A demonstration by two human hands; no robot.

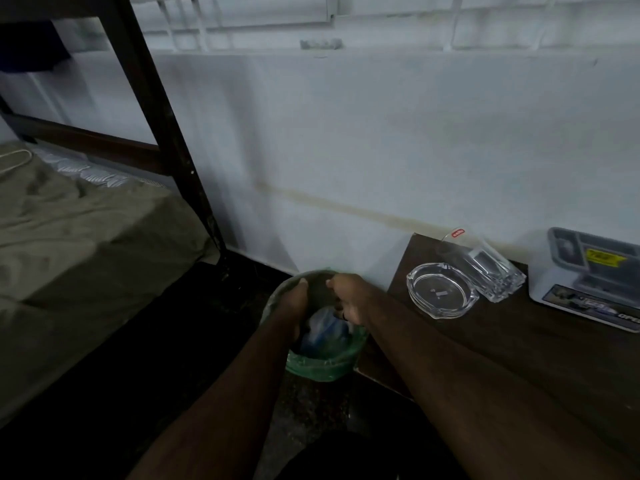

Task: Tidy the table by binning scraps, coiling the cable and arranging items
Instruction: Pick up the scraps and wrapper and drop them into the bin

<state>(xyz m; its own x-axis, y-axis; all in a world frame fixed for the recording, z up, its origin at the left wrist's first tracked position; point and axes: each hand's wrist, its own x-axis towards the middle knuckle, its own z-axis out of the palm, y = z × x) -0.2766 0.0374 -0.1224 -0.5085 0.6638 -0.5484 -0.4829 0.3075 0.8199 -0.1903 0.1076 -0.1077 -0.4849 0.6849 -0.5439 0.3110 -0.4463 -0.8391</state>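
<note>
Both hands are over the green-lined bin (320, 355) on the floor beside the counter (519, 358). Left hand (294, 306) dips in, fingers straight; right hand (346, 299) is curled, its contents unclear. Scraps (323, 329) lie inside.
</note>
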